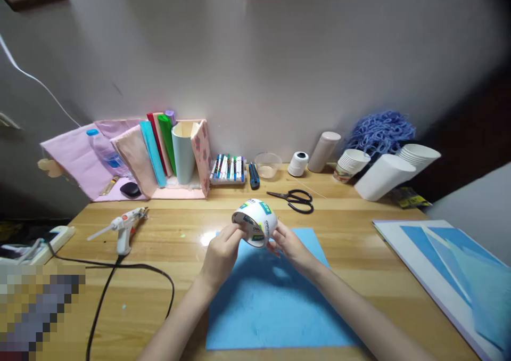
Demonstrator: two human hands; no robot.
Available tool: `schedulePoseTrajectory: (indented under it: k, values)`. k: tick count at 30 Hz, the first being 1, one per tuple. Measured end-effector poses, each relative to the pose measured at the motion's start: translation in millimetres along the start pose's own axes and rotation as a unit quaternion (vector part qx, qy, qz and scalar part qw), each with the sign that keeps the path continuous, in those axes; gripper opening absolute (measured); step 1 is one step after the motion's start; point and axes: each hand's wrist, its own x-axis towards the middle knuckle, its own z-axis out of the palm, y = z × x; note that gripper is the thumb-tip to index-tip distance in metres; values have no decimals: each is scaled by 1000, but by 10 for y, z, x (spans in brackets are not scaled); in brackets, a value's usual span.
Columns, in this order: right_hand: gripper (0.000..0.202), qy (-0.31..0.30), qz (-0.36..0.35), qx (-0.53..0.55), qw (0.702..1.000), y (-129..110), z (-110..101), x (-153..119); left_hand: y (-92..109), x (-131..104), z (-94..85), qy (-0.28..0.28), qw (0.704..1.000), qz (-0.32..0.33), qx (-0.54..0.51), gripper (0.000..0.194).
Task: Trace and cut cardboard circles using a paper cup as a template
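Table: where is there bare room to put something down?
Bare table shows between the blue sheet and the paper stack, and between that sheet and the glue gun, beyond the cord. Along the wall it's crowded, from the pink box to the cups.

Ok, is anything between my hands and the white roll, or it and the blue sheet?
Nothing visible: your left hand and right hand hold the white roll, and no object shows between it and the blue sheet.

White ring (263, 213) with teal-green print; blue sheet (279, 308).
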Motion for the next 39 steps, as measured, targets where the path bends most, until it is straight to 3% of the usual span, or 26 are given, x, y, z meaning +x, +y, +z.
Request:
schedulePoseTrajectory:
  k: [3,6,8,11,14,16,19,21,24,29,35,39]
  values:
    - [43,35,-12,-71,997,88,45,-210,101,-193,110,-23,997,-39,-58,28]
    - [26,56,-69,-163,983,130,60,-367,210,-217,169,-72,983,-110,-132,33]
    - [15,53,-122,-261,956,139,56,-450,287,-199,174,-81,962,-159,-206,36]
    - [14,27,-178,-391,902,151,52,-542,361,-164,169,-64,923,-196,-324,29]
    - [18,21,-186,-436,880,158,65,-590,367,-137,186,-39,915,-205,-344,23]
    - [18,35,-173,-421,890,148,78,-601,350,-130,212,-37,931,-191,-310,19]
    - [17,60,-132,-312,939,130,97,-596,329,-156,264,-24,950,-156,-268,12]
    - [16,103,-101,-208,967,136,112,-589,328,-203,302,-19,954,-129,-269,9]
    - [17,156,-73,-124,977,162,145,-592,343,-305,348,-44,945,-139,-293,9]
    - [9,128,-102,-167,972,156,193,-641,367,-397,369,-85,883,-239,-394,20]
    - [7,71,-204,-310,926,185,188,-665,361,-362,303,-54,823,-318,-467,24]
    - [12,23,-200,-339,919,208,204,-662,346,-358,259,-22,774,-360,-521,29]
